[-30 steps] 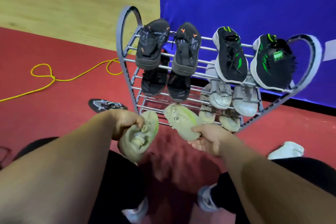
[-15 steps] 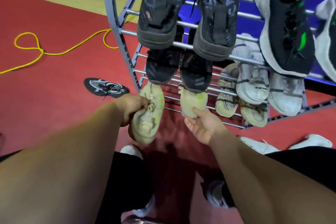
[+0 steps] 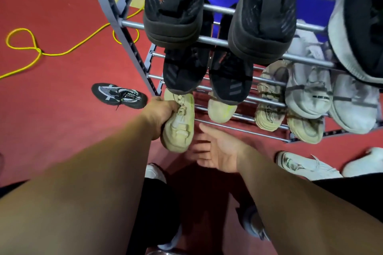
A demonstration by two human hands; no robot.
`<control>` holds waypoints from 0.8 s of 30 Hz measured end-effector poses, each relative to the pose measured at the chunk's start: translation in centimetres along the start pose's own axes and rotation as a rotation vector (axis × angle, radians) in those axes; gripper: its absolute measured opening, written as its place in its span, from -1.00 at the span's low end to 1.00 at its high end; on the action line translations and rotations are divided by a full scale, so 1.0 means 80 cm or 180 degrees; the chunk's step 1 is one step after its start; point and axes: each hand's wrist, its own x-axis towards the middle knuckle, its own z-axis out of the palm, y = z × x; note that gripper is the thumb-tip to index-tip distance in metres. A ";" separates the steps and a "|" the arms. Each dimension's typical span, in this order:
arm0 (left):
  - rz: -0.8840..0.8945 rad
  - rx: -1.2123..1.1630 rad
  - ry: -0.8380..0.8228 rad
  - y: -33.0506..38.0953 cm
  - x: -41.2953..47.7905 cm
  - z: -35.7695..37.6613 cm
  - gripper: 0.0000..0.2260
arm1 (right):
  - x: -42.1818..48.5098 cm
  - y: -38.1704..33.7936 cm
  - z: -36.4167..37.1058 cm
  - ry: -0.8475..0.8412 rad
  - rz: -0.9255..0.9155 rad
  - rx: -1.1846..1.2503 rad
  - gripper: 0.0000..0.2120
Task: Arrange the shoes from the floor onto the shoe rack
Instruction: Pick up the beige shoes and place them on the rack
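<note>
Gripping the cream shoe (image 3: 178, 130) at its laces, your left hand (image 3: 162, 111) has it at the left end of the shoe rack's (image 3: 132, 51) bottom tier, near end sticking out past the front rail; can't tell if it rests on the rails. Your right hand (image 3: 217, 151) is empty, palm up, fingers loose and spread, just below that rail. The second cream shoe (image 3: 221, 109) sits on the bottom tier just to the right. Black shoes (image 3: 184, 72) one tier up overhang both, hiding their far ends. Beige shoes (image 3: 269, 107) and grey-white shoes (image 3: 308, 91) fill the right side. On the red floor (image 3: 51, 120): a black shoe (image 3: 120, 95) left of the rack, a yellow cable (image 3: 62, 53) beyond it, white shoes (image 3: 304, 164) at right.
</note>
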 end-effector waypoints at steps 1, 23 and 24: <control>0.0005 -0.0041 0.0019 -0.003 0.003 0.002 -0.68 | 0.001 0.002 0.005 -0.0157 -0.0046 -0.0075 -0.38; -0.0318 -0.0576 0.0237 -0.017 0.028 0.009 -0.62 | 0.072 -0.052 0.077 0.1299 -0.1522 -0.0463 -0.69; -0.0312 -0.0593 0.0208 -0.018 0.029 0.011 -0.63 | 0.069 -0.049 0.077 0.1313 -0.1511 -0.0425 -0.75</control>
